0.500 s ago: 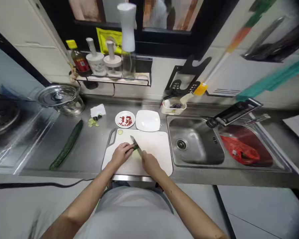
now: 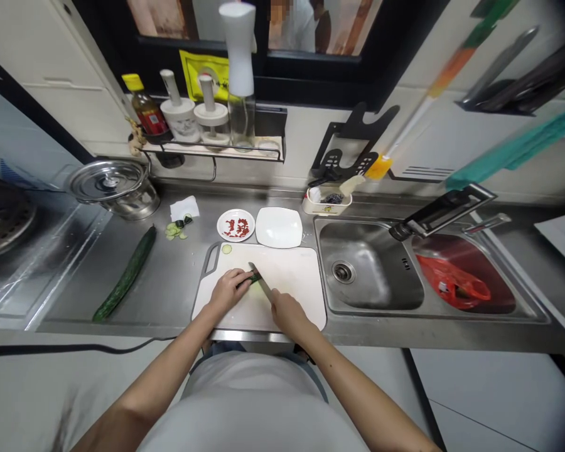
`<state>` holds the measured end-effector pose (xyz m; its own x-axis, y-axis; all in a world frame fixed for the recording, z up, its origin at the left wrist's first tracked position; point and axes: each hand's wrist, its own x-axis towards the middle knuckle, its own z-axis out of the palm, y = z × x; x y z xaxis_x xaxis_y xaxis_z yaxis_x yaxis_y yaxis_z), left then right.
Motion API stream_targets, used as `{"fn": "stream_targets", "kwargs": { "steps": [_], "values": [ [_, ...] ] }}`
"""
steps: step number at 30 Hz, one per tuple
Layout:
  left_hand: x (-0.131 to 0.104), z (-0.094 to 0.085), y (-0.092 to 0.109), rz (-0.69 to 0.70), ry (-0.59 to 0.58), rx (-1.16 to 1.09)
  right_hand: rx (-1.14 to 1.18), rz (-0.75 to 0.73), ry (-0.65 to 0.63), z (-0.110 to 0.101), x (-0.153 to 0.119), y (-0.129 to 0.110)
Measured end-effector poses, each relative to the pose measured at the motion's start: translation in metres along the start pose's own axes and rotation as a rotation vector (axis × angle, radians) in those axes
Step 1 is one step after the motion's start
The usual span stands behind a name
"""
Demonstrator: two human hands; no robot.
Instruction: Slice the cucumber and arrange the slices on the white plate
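On the white cutting board [image 2: 301, 276], my left hand [image 2: 227, 289] is closed on a short piece of cucumber [image 2: 255, 277], most of it hidden under the fingers. My right hand [image 2: 289, 316] grips the handle of a knife [image 2: 263, 285], whose blade lies slantwise by the end of that piece. A single cucumber slice [image 2: 226, 249] rests near the board's upper left corner. Behind the board stand a small plate with chopped red bits [image 2: 236, 225] and a white square plate [image 2: 279, 228]. Left of the board lies a whole cucumber [image 2: 125, 274].
Peelings and cucumber ends [image 2: 176, 230] lie beside a white tissue [image 2: 184, 208]. A lidded steel pot [image 2: 117, 188] stands at the back left. To the right is a double sink [image 2: 371, 267], with a red plastic bag [image 2: 452, 282] in its far basin. A condiment shelf [image 2: 216, 149] hangs above the counter.
The knife and my right hand have shifted slightly to the right and down. My left hand stays on the cucumber piece. The camera view has moved a little.
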<state>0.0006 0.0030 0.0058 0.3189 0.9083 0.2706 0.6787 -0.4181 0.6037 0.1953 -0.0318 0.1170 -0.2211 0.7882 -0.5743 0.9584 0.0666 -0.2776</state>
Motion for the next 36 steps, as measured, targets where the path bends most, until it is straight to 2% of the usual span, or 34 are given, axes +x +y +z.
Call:
{"fn": "stream_targets", "kwargs": {
  "steps": [11,22,36],
  "values": [
    [0.001,-0.001,0.0,0.01,0.006,-0.033,-0.009,-0.055,0.074,0.014,0.026,-0.001],
    [0.002,-0.003,0.002,-0.013,-0.006,-0.038,-0.034,-0.013,0.016,0.009,0.009,-0.001],
    [0.001,0.003,-0.003,-0.02,0.003,-0.049,-0.025,-0.061,0.105,0.024,0.033,-0.002]
  ]
}}
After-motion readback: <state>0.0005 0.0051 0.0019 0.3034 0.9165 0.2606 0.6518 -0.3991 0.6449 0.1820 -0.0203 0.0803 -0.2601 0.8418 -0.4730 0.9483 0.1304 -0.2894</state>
